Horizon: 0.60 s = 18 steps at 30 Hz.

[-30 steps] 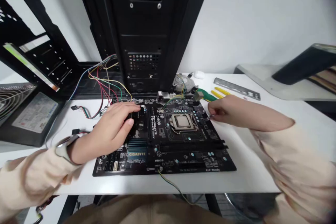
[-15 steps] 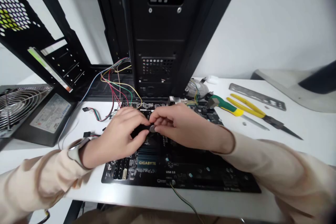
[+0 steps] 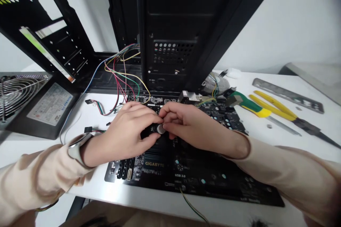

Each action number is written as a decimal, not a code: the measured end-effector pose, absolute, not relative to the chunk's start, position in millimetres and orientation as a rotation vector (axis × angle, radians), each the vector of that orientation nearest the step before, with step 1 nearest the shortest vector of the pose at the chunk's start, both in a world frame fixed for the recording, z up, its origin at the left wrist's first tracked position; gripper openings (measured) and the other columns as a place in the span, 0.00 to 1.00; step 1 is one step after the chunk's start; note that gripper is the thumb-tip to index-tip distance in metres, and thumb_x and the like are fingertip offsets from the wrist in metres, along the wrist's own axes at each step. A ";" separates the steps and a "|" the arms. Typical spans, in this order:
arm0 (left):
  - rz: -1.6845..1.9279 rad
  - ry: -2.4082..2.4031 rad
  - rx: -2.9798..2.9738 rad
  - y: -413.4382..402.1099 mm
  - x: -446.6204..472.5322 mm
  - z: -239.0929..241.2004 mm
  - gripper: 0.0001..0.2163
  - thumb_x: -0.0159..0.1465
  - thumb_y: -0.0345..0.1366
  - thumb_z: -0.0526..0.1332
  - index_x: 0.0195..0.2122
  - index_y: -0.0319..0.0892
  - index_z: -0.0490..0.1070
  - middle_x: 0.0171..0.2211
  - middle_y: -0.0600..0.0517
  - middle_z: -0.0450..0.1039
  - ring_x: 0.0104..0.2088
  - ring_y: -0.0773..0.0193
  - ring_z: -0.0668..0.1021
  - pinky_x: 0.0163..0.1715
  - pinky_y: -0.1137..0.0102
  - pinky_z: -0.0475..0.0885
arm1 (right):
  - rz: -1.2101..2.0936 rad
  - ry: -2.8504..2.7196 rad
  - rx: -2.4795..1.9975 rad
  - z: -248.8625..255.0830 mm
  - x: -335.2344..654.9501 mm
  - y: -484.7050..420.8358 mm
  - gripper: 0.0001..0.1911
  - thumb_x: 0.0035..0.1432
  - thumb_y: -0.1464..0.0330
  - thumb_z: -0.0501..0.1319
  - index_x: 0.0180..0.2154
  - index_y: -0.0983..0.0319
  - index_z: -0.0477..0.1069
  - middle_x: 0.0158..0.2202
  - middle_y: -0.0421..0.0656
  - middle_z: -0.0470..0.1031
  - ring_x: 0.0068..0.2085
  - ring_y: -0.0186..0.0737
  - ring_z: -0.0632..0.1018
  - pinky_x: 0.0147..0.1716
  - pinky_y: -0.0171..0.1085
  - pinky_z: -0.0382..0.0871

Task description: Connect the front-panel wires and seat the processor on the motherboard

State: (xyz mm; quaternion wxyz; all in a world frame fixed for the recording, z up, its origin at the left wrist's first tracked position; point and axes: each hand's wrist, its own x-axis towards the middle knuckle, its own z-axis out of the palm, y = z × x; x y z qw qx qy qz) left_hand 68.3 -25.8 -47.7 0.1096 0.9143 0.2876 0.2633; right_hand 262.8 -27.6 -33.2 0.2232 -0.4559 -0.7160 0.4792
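A round silver coin cell battery [image 3: 160, 129] shows between my fingertips, tilted above a black GIGABYTE motherboard [image 3: 160, 182]. My right hand [image 3: 190, 125] is closed in a pinch, its thumb against the battery's right edge. On the other side, my left hand [image 3: 129, 131] is curved low over the board, thumb and index finger apart around the battery's left side. Whether its fingertips press on the battery or on the board is hard to make out. Both hands hide the board beneath them.
A black computer case [image 3: 170, 17] stands behind the board, with coloured wires [image 3: 117, 78] trailing out. At left lies a power supply [image 3: 50, 110]. To the right are a green-yellow screwdriver [image 3: 249, 104], yellow-handled pliers [image 3: 274, 104], a metal I/O shield [image 3: 289, 94] and a cooler [image 3: 217, 83].
The camera view has shifted, so the scene sits differently in frame. More of the coin cell's flat face shows between my fingers. My hands stay close together over the same part of the board.
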 end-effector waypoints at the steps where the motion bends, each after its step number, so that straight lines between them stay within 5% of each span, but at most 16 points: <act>1: 0.766 0.845 2.688 -25.5 68.5 -47.8 0.07 0.61 0.32 0.60 0.40 0.40 0.72 0.37 0.50 0.77 0.39 0.60 0.76 0.47 0.60 0.64 | 1.312 -1.982 -1.257 -33.5 262.7 -27.9 0.09 0.54 0.80 0.56 0.33 0.61 0.64 0.21 0.31 0.70 0.22 0.28 0.73 0.26 0.29 0.64; 11: 0.622 1.057 2.654 -27.2 74.3 -44.4 0.05 0.58 0.36 0.60 0.33 0.43 0.72 0.31 0.54 0.76 0.36 0.59 0.76 0.40 0.61 0.59 | 0.691 -2.212 -1.126 -38.2 266.2 -29.3 0.09 0.51 0.81 0.56 0.30 0.64 0.70 0.23 0.35 0.70 0.25 0.27 0.69 0.28 0.29 0.61; 18: 0.553 1.118 2.656 -26.9 75.7 -44.2 0.07 0.58 0.37 0.58 0.34 0.43 0.72 0.34 0.52 0.76 0.37 0.57 0.76 0.39 0.60 0.59 | 0.592 -2.303 -1.032 -45.5 269.4 -27.6 0.14 0.54 0.82 0.51 0.34 0.64 0.71 0.31 0.40 0.76 0.32 0.32 0.74 0.34 0.31 0.65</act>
